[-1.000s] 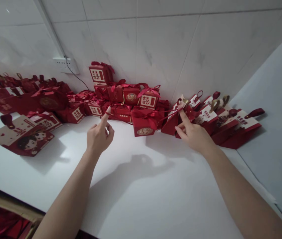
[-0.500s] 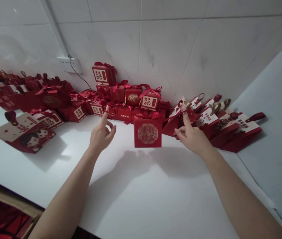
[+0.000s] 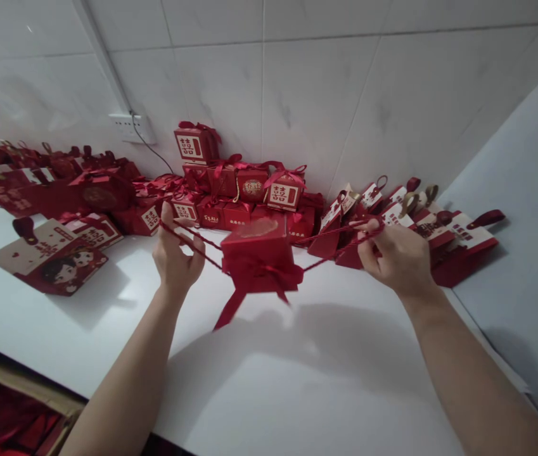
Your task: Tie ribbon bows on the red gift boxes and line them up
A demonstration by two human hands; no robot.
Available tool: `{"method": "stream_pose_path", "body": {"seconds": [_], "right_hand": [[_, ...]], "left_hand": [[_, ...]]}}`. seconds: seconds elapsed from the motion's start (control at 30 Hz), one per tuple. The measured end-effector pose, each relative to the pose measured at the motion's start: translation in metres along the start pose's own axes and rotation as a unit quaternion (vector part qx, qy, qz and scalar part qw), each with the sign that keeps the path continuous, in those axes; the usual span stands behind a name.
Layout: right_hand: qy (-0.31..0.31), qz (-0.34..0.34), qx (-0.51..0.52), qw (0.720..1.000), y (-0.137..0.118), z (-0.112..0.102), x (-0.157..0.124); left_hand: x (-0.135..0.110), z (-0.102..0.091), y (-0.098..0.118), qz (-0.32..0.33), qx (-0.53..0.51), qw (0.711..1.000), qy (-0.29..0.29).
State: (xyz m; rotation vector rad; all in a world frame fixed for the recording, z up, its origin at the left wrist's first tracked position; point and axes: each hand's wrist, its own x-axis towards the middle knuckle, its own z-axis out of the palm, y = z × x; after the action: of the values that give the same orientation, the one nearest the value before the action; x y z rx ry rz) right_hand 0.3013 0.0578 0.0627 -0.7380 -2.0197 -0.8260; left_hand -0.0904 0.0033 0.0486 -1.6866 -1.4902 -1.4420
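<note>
A small red gift box [image 3: 256,239] hangs tilted in the air between my hands, above the white table. Its ribbon bow [image 3: 269,273] faces me, with the tails hanging down. Red cord [image 3: 192,240] runs out taut from both sides of the box. On the left, the cord loops round the raised index finger of my left hand [image 3: 173,259], whose thumb is near the other fingers. My right hand [image 3: 397,256] has the other cord end round its curled fingers. Neither hand touches the box itself.
Several red gift boxes [image 3: 285,191] are stacked against the tiled wall. Handled boxes [image 3: 463,237] stand in rows at the right, beside a pale panel. A larger handled box [image 3: 54,256] and more red boxes lie at the left. An open carton [image 3: 16,383] is below the table edge.
The hanging box has swung and tipped, so its bow side now faces me instead of the gold emblem. My right hand has moved slightly right and turned; my left has shifted a little left.
</note>
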Motion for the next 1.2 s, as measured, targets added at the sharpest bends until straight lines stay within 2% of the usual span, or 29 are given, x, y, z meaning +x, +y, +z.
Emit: {"method": "stream_pose_path", "body": {"seconds": [0.23, 0.33, 0.43, 0.5, 0.53, 0.6, 0.7, 0.77, 0.83, 0.9, 1.0, 1.03, 1.2], "right_hand": [[-0.028, -0.002, -0.058, 0.998, -0.006, 0.003, 0.001], [-0.063, 0.053, -0.059, 0.995, -0.010, 0.004, 0.003], [-0.124, 0.151, -0.058, 0.979, -0.010, 0.006, 0.002], [-0.160, 0.183, -0.061, 0.968, -0.006, 0.009, -0.001], [-0.175, 0.177, -0.055, 0.967, -0.004, 0.010, -0.002], [-0.194, 0.121, -0.035, 0.973, 0.002, 0.012, -0.005], [-0.175, 0.023, -0.023, 0.984, 0.006, 0.011, -0.008], [-0.142, 0.016, -0.006, 0.990, 0.007, 0.009, -0.007], [-0.124, 0.032, 0.027, 0.991, 0.006, 0.008, -0.006], [-0.134, 0.039, 0.041, 0.989, 0.004, 0.008, -0.006], [-0.183, 0.044, 0.020, 0.982, 0.000, 0.012, -0.007], [-0.203, 0.053, 0.005, 0.978, 0.000, 0.013, -0.007], [-0.284, 0.116, -0.078, 0.949, 0.000, 0.018, -0.010]], "left_hand": [[-0.001, -0.001, -0.001, 0.124, 0.020, 0.991, -0.036], [0.002, -0.004, 0.007, 0.150, 0.035, 0.985, -0.076], [0.007, -0.007, 0.015, 0.121, 0.063, 0.984, -0.117], [0.009, -0.008, 0.017, 0.091, 0.065, 0.984, -0.141], [0.009, -0.008, 0.017, 0.080, 0.063, 0.983, -0.151], [0.009, -0.007, 0.015, 0.075, 0.060, 0.983, -0.157], [0.006, -0.007, 0.011, 0.085, 0.046, 0.989, -0.116], [0.005, -0.008, 0.010, 0.084, 0.032, 0.993, -0.076], [0.004, -0.009, 0.010, 0.073, 0.025, 0.995, -0.063], [0.005, -0.009, 0.011, 0.053, 0.022, 0.992, -0.108], [0.007, -0.006, 0.012, 0.011, 0.028, 0.973, -0.230], [0.007, -0.005, 0.012, 0.006, 0.041, 0.967, -0.252], [0.005, 0.001, 0.007, 0.033, 0.144, 0.962, -0.231]]}}
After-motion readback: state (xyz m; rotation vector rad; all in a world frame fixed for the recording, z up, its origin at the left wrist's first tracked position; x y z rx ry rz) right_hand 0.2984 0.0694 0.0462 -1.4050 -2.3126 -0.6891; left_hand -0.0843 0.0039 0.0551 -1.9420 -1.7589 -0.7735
